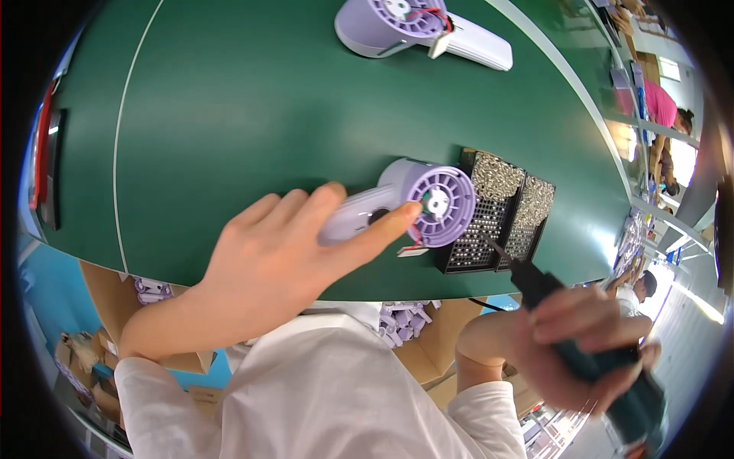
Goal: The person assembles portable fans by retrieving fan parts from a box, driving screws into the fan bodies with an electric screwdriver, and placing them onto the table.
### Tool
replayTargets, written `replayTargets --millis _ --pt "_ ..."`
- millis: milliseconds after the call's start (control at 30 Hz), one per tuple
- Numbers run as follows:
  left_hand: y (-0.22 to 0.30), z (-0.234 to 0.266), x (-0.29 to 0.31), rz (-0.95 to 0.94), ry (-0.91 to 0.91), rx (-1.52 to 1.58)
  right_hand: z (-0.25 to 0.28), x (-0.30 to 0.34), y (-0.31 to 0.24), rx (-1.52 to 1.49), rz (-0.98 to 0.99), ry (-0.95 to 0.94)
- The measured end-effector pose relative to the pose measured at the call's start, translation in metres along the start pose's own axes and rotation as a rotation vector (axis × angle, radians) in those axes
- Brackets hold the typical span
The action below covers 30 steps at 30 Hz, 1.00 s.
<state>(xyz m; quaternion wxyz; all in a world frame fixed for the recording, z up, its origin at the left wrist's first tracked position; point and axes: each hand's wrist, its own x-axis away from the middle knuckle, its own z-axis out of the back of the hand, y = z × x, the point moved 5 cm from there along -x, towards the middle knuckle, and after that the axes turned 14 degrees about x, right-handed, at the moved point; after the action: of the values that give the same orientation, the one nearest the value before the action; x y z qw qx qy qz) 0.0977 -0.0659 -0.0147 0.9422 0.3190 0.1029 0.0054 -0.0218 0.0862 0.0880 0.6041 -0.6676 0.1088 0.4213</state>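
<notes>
Green bench (229,115) top with a thin white line curving along its left side. Cardboard boxes (107,298) sit on the floor beneath its near edge. Further benches (650,130) run in a row to the right, other people working there. Bright daylight comes in from the far right.

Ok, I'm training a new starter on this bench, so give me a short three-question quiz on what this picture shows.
1. True or false: the left hand rests on the lilac handheld fan body on the green table.
2. What does the right hand hold? A) dark green electric screwdriver B) scissors C) brush
3. Fill in: the screwdriver's tip is over the black perforated ____ of screws.

Key: 1 true; 2 A; 3 trays.
</notes>
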Motion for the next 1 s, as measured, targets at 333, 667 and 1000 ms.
replayTargets --millis 333,667,1000 --pt "-0.002 0.002 -0.001 -0.012 0.064 -0.021 0.015 0.014 0.046 0.124 -0.309 0.078" --pt "-0.003 0.001 0.001 -0.031 0.073 0.015 0.010 0.017 0.044 0.143 -0.229 -0.009" --pt "0.003 -0.009 0.011 -0.124 -0.018 0.021 0.000 0.000 0.001 -0.134 -0.028 0.106"
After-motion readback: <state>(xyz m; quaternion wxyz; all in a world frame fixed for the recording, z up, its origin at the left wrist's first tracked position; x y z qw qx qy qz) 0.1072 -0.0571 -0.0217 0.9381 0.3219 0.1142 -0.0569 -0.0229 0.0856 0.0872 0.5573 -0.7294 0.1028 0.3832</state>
